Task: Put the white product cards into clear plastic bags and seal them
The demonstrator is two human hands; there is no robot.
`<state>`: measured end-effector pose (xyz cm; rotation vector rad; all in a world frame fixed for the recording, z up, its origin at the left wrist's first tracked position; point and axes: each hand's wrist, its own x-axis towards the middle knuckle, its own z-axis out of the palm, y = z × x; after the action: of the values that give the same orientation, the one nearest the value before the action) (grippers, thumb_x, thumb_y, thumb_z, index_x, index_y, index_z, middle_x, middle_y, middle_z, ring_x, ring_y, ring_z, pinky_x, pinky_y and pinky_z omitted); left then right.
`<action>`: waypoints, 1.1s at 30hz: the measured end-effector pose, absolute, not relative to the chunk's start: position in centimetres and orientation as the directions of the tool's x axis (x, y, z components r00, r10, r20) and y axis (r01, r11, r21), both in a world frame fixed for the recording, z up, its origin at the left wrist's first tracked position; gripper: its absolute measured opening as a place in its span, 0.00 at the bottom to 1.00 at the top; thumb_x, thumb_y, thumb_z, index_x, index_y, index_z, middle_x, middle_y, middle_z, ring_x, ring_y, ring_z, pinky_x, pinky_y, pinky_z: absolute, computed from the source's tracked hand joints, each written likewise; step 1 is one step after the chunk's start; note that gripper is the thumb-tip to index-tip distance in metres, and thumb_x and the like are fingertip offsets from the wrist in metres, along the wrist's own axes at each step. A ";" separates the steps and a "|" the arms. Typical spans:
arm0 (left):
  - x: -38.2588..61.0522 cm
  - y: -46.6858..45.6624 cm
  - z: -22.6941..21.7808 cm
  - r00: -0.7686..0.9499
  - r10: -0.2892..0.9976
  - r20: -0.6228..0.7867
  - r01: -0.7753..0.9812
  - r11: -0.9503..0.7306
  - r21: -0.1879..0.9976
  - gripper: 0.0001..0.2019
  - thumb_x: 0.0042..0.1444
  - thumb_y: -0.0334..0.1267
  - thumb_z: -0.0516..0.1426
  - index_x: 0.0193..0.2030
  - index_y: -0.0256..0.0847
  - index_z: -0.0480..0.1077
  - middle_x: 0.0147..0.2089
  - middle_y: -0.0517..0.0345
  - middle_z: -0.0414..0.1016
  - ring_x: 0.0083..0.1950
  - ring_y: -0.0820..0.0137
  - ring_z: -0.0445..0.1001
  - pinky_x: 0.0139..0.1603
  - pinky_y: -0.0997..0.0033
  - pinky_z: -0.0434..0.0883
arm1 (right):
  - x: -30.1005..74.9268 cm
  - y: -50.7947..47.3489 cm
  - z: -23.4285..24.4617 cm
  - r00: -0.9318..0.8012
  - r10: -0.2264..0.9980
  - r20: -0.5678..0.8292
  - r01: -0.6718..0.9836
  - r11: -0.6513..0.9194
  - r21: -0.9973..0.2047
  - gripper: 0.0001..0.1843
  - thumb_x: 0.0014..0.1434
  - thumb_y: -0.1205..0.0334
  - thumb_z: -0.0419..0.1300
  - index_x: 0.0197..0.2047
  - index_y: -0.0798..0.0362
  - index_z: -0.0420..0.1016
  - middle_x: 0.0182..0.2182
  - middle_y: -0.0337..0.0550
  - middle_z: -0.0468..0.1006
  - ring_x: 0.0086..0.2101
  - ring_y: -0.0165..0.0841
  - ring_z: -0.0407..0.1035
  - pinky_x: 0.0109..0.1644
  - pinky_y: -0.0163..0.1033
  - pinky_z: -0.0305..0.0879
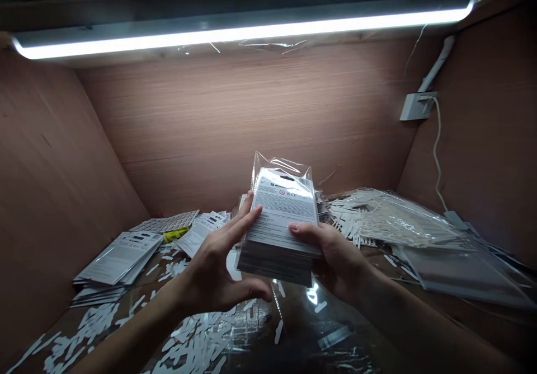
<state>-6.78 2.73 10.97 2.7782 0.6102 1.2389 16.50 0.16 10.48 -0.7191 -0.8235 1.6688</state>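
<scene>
A thick stack of printed cards in clear plastic sleeves [281,211] is held up in front of me, tilted, its printed backs towards me. My right hand [335,251] grips the stack's right side, thumb on top and the other fingers hidden beneath. Along the left edge is my left hand [222,262], fingers spread, fingertips at the edge of the stack and thumb held away below it. The top sleeve's clear flap [281,164] sticks up past the card.
Sleeved cards [115,259] lie piled at the left, with more cards [201,231] and a yellow item [175,234] beside them. Small white strips [201,335] litter the table. Plastic-covered sheets [403,223] fill the right. A lit tube [251,31] spans above; a cord [437,155] hangs right.
</scene>
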 end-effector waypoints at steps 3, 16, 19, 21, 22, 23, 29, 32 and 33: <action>-6.9 2.7 11.0 0.611 0.348 0.711 0.360 -0.922 0.142 0.54 0.49 0.47 0.73 0.78 0.47 0.50 0.79 0.34 0.45 0.76 0.40 0.54 0.69 0.37 0.67 | 16.6 0.2 10.5 -0.244 0.970 -0.025 -0.553 -0.160 -0.818 0.25 0.53 0.60 0.75 0.52 0.62 0.79 0.45 0.55 0.84 0.48 0.47 0.78 0.55 0.48 0.76; -5.1 1.8 9.8 0.457 0.361 0.813 0.618 -0.786 0.002 0.33 0.59 0.33 0.66 0.70 0.37 0.64 0.75 0.35 0.58 0.73 0.44 0.64 0.66 0.40 0.74 | 15.4 -0.4 9.4 -0.238 0.971 -0.026 -0.492 -0.144 -0.859 0.27 0.50 0.60 0.77 0.53 0.56 0.78 0.51 0.53 0.82 0.48 0.45 0.79 0.47 0.47 0.81; -5.2 1.6 10.3 0.500 0.399 0.769 0.590 -0.807 0.035 0.42 0.52 0.44 0.71 0.71 0.32 0.63 0.75 0.29 0.57 0.72 0.40 0.64 0.67 0.39 0.72 | 15.4 -0.3 9.1 -0.261 0.965 -0.029 -0.489 -0.158 -0.858 0.26 0.51 0.61 0.76 0.53 0.59 0.79 0.48 0.54 0.83 0.45 0.44 0.80 0.46 0.45 0.80; -5.5 1.7 10.5 0.495 0.413 0.764 0.576 -0.815 0.067 0.44 0.51 0.49 0.72 0.70 0.30 0.64 0.74 0.28 0.59 0.70 0.41 0.68 0.66 0.41 0.74 | 15.4 -0.2 9.1 -0.278 0.960 -0.033 -0.477 -0.167 -0.863 0.26 0.52 0.61 0.76 0.53 0.59 0.79 0.47 0.54 0.84 0.43 0.43 0.81 0.45 0.44 0.80; -5.5 1.7 10.5 0.483 0.405 0.776 0.579 -0.813 0.064 0.42 0.52 0.49 0.71 0.69 0.31 0.65 0.73 0.28 0.61 0.69 0.42 0.69 0.65 0.42 0.75 | 15.5 -0.2 9.2 -0.284 0.958 -0.034 -0.468 -0.169 -0.868 0.25 0.53 0.61 0.75 0.53 0.58 0.79 0.47 0.54 0.84 0.43 0.43 0.81 0.45 0.44 0.80; -5.6 1.8 10.4 0.470 0.384 0.795 0.585 -0.810 0.045 0.41 0.53 0.48 0.71 0.69 0.31 0.65 0.72 0.29 0.62 0.69 0.42 0.70 0.65 0.42 0.75 | 15.5 -0.3 9.2 -0.292 0.956 -0.033 -0.458 -0.170 -0.873 0.25 0.53 0.61 0.75 0.53 0.58 0.79 0.48 0.54 0.84 0.43 0.43 0.81 0.45 0.44 0.80; -5.2 1.9 9.2 0.467 0.205 0.860 0.607 -0.782 -0.143 0.41 0.54 0.39 0.71 0.72 0.34 0.62 0.71 0.35 0.67 0.68 0.44 0.71 0.66 0.45 0.75 | 15.4 -0.6 9.7 -0.306 0.952 -0.013 -0.463 -0.161 -0.871 0.23 0.56 0.59 0.73 0.54 0.55 0.80 0.51 0.52 0.83 0.45 0.42 0.80 0.47 0.45 0.80; -4.8 1.8 8.8 0.455 0.188 0.871 0.670 -0.716 -0.195 0.38 0.54 0.35 0.70 0.71 0.34 0.64 0.68 0.36 0.71 0.67 0.45 0.73 0.62 0.48 0.78 | 15.1 -0.7 9.6 -0.310 0.951 0.014 -0.456 -0.135 -0.880 0.23 0.57 0.60 0.72 0.55 0.55 0.79 0.52 0.52 0.83 0.46 0.41 0.80 0.47 0.44 0.79; -4.7 1.7 8.7 0.448 0.174 0.877 0.691 -0.689 -0.216 0.36 0.55 0.35 0.70 0.69 0.34 0.65 0.65 0.37 0.74 0.65 0.45 0.74 0.60 0.49 0.80 | 15.0 -0.7 9.5 -0.322 0.947 0.022 -0.453 -0.134 -0.882 0.24 0.57 0.60 0.72 0.56 0.55 0.79 0.52 0.53 0.83 0.45 0.41 0.80 0.47 0.44 0.79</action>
<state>-4.70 1.74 8.74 3.1134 1.0498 1.7527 14.98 -0.69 9.47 -0.7040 -1.0218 1.6757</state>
